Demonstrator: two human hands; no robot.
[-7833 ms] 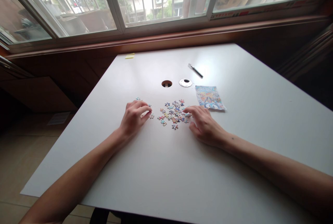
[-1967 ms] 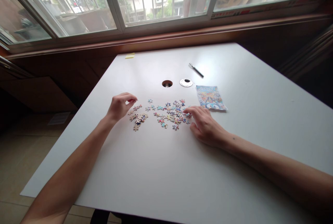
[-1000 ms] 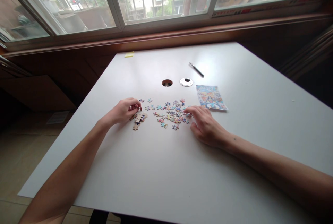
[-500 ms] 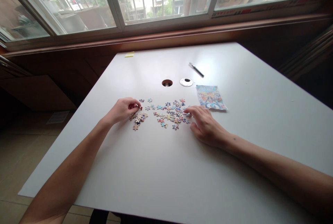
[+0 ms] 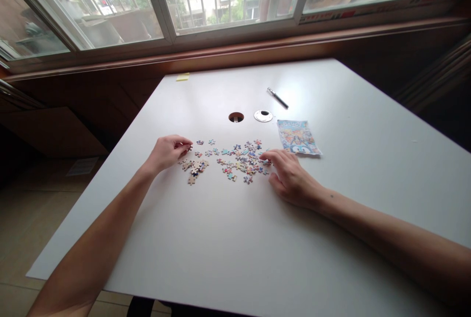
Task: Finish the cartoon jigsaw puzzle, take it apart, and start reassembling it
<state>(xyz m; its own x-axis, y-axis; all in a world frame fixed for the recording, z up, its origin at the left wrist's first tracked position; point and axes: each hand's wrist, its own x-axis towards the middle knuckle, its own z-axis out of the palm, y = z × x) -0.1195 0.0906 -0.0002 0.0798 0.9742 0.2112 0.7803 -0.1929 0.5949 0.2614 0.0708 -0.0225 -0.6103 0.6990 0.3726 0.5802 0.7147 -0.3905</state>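
My left hand [image 5: 170, 152] is at the left of the scattered pieces, thumb and fingertips pinched on a small jigsaw puzzle piece [image 5: 190, 148]. Just below it lies a little heap of jigsaw pieces [image 5: 195, 171], mostly showing their plain brown backs. Colourful picture-side-up pieces [image 5: 241, 165] spread across the middle of the table. At their right edge rests my right hand [image 5: 290, 175], its thumb and index finger apart and the fingertips at the outermost pieces. Whether those fingertips touch a piece is hard to make out.
A printed picture sheet [image 5: 299, 138] lies beyond my right hand on the white table [image 5: 228, 243]. Farther back are a round cable hole [image 5: 236, 117], its metal cover [image 5: 263, 116], a pen [image 5: 277, 98] and a yellow sticky note [image 5: 183, 77]. A window runs behind the table.
My left hand has moved a little left, away from a reddish piece that now lies uncovered on the table, and pinches a puzzle piece. My right hand has stayed in place.
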